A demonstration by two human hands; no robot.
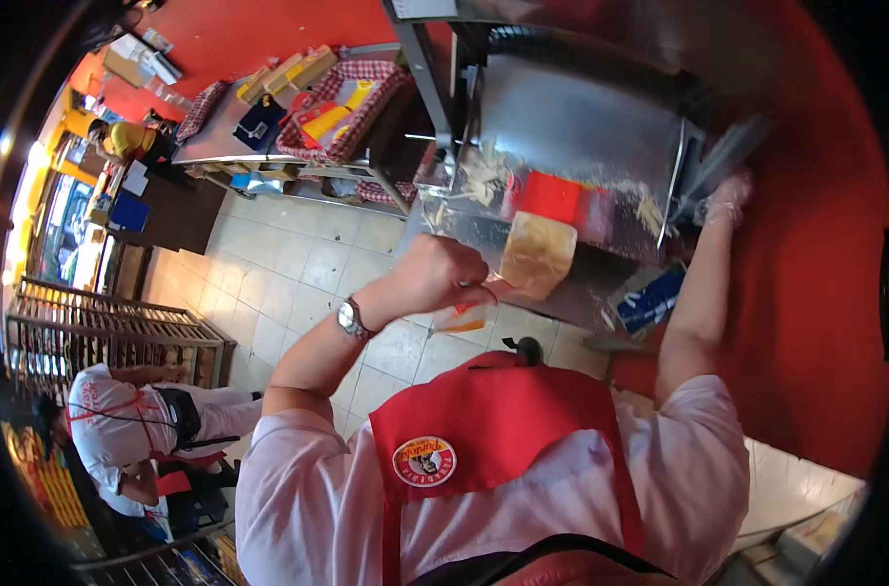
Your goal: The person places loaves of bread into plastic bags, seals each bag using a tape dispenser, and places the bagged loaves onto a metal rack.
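Note:
My left hand [441,275], with a wristwatch [348,317] on its wrist, is closed on the gathered neck of a clear plastic bag [465,318] with orange and red print. A pale bread loaf [538,256] hangs tilted just right of the fist, apparently inside that bag. Behind the loaf, a red and clear plastic wrapper [554,198] lies on the crumb-strewn front of a metal machine, which looks like a bread slicer [584,110]. My right hand [730,194], in a clear plastic glove, is beside the machine's right-hand metal arm [734,150]; blur hides its fingers.
Crust strips and crumbs [485,174] lie along the machine. A dark blue package [650,299] is below right. A steel table [217,139] at left carries a checkered cloth-lined basket [397,77]. Two people [126,417] [133,139] stand at left, near a slatted rack [107,322] and a counter.

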